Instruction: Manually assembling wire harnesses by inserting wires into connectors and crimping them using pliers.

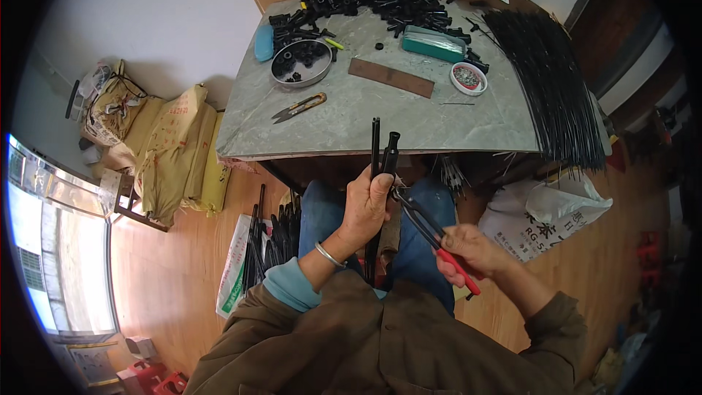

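Note:
My left hand [364, 203] is closed around a thin black rod [376, 143] and a thicker black tubular piece [393, 152] with a flared end. Both stand upright side by side over my lap, just in front of the table edge. In my right hand [468, 250] is a pair of long pincers [424, 219] with red grips, the fingers wrapped round the handles. The pincers slant up to the left, and their head is beside my left hand at the black tubular piece. What the jaws bite on is too small to make out.
On the grey table [329, 132] are scissors [300, 107], a round tin [322, 73], a brown flat bar [391, 77], a green box [433, 45], a small white dish [468, 79] and piled black parts [358, 0]. Long black rods [552, 88] overhang its right edge. More rods [274, 241] lean beside my left leg.

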`<state>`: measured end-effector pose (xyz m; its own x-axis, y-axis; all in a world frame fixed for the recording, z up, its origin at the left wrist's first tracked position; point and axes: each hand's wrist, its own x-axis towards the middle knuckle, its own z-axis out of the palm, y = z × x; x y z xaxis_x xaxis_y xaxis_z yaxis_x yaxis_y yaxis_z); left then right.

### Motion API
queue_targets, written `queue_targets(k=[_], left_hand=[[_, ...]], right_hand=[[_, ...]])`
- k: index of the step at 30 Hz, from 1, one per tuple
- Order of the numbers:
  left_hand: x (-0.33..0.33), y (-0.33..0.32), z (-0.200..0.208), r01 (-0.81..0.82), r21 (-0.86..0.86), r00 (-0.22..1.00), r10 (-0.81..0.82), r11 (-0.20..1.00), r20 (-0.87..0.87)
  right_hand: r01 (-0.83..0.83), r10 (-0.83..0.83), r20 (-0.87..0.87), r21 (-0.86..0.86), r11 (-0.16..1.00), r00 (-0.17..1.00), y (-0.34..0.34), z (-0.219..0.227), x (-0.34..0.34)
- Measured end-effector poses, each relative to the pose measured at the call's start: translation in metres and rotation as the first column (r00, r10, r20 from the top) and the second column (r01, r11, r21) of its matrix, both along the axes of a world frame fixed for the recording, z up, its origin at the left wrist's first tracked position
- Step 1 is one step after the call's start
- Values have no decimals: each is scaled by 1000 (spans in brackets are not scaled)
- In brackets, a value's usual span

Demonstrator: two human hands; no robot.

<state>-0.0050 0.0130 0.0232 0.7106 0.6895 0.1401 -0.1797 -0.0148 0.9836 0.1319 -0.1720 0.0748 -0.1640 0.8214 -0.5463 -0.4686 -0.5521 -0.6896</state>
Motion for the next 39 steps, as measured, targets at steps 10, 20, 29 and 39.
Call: queue_targets(k=[10,20,29,39], left_hand=[[-6,4,5,-25,-161,1000,23,987,-13],[-6,-8,8,-19,-76,1000,20,997,13],[-5,-4,5,24,-68,1000,-25,997,-10],[-3,-10,5,180,-183,982,-167,967,82]], right_hand=[[-119,-54,640,224,967,767,13,12,8],[-132,188,-306,193,972,933,-1,-28,-5],[-57,63,532,-28,998,844,3,9,-17],[-133,132,148,-1,991,980,5,34,7]])
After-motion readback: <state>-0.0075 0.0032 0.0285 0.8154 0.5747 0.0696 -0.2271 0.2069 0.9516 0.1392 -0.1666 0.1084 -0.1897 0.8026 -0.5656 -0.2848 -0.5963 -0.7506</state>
